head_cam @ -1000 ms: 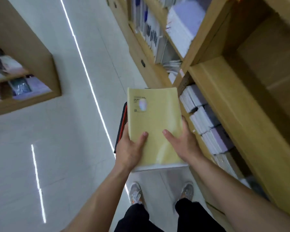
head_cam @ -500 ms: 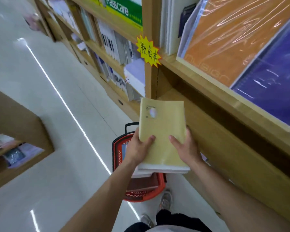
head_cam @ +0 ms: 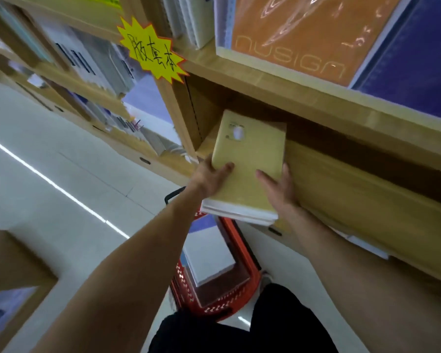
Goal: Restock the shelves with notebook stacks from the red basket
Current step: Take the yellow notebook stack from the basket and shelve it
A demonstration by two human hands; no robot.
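Raised since half a second ago, the notebook stack (head_cam: pixel 247 169) now has its far end inside the opening of a wooden shelf (head_cam: pixel 354 189), where before it was held in the open air above the red basket (head_cam: pixel 186 289). Seen from the head camera, the stack has a pale yellow cover on top and white page edges facing the person, and it tilts up toward the shelf; whether its underside rests on the board cannot be told. The left hand (head_cam: pixel 209 178) has its grip on the stack's near left corner, thumb lying on the cover and fingers hidden beneath. The right hand (head_cam: pixel 280 187) has its grip on the near right side, thumb on the cover and fingers along the edge. Below the stack, the red basket stands on the pale floor (head_cam: pixel 49 161) just in front of the person's dark trousers (head_cam: pixel 278 327), with a white notebook pile (head_cam: pixel 209 261) inside it. On the board above the opening stand an orange notebook (head_cam: pixel 303 34) and a blue notebook (head_cam: pixel 418 59), both in shiny wrap. A yellow starburst tag (head_cam: pixel 152 50) with handwritten characters is fixed on the upright to the left
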